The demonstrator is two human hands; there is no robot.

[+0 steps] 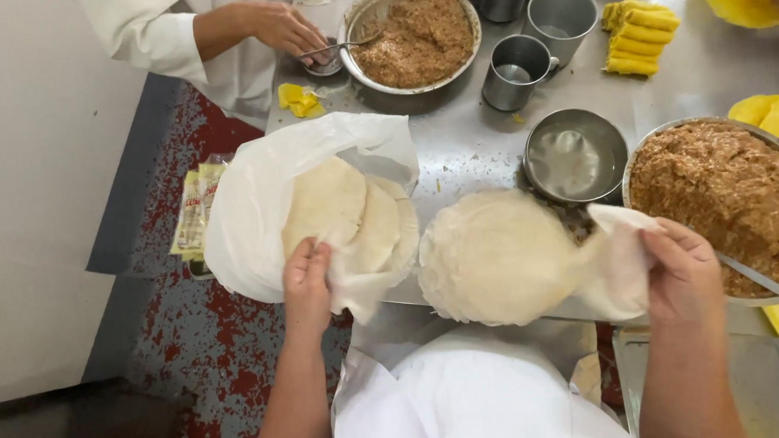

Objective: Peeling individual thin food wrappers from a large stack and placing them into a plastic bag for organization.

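Left hand (307, 279) pinching thin round wrapper (323, 204) (in crinkled plastic bag (249, 208)), right hand (682, 272) pinching limp wrapper sheet (617, 257).

right bowl of filling (721, 187): cut by frame edge | co-worker's hand (276, 24): arm cropped at top
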